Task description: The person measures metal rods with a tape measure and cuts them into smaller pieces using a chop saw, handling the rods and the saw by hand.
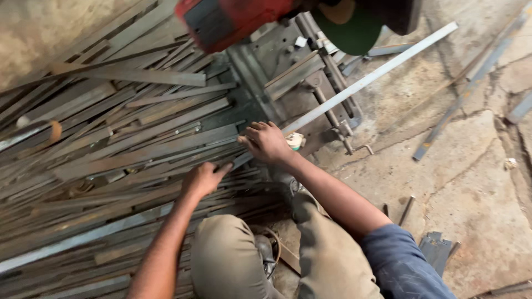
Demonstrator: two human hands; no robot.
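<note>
From the head view, the person crouches over a heap of flat steel strips [111,144] spread across the floor [476,182]. The right hand [267,143] reaches forward, arm nearly straight, fingers curled down over a long pale metal bar [366,79]; the grip looks loose, and I cannot tell if it fully closes. That bar runs diagonally across the base of a red-bodied cut-off saw [288,61]. The left hand [202,178] lies lower on the strips, fingers partly bent, index stretched toward the bar's near end, holding nothing.
</note>
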